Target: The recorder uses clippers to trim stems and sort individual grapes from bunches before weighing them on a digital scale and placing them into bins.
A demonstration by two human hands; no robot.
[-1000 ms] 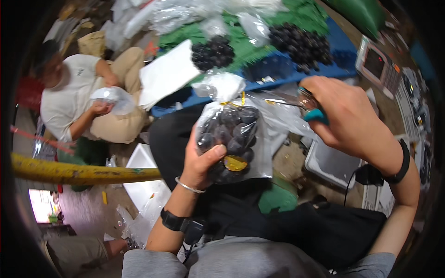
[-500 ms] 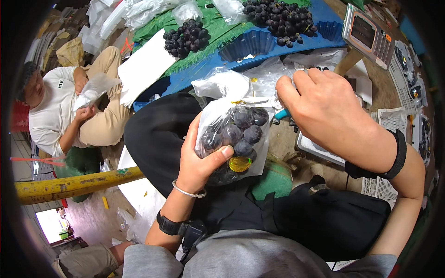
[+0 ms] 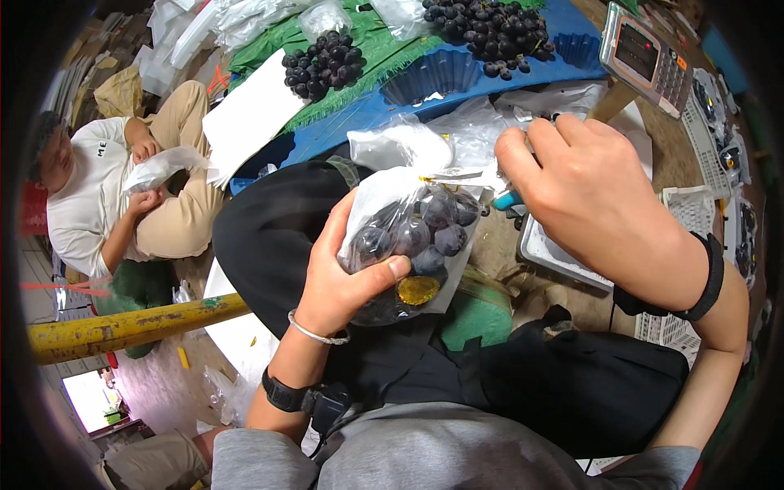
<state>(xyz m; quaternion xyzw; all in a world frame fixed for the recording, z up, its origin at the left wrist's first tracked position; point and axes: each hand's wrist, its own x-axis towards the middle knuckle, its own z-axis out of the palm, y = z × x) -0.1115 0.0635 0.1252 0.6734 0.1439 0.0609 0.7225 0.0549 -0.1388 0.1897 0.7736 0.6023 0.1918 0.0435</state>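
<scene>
The left hand (image 3: 343, 278) grasps a clear plastic bag of dark purple grapes (image 3: 431, 257) by its lower left side, the thumb pressed across the front beside a shiny gold oval sticker (image 3: 418, 291). The bag is over the person's lap, slightly tilted, its neck gathered by a thin gold tie (image 3: 425, 178) and its whitish top (image 3: 400, 145) flaring above. The right hand (image 3: 580, 184) is curled around small metal scissors with teal handles (image 3: 508, 199), whose blades point left at the neck, by the tie; whether they touch it, I cannot tell.

Beyond the hands, a bunch of dark grapes (image 3: 324, 67) and a larger heap of dark grapes (image 3: 494, 34) lie on a fringed green cloth (image 3: 392, 61) over a blue moulded plastic surface (image 3: 343, 122). A grey keypad display with orange trim (image 3: 641, 53) stands at upper right. At left, past a scuffed yellow pole (image 3: 139, 327), a seated co-worker in a white shirt (image 3: 94, 192) holds a translucent plastic bag (image 3: 163, 167).
</scene>
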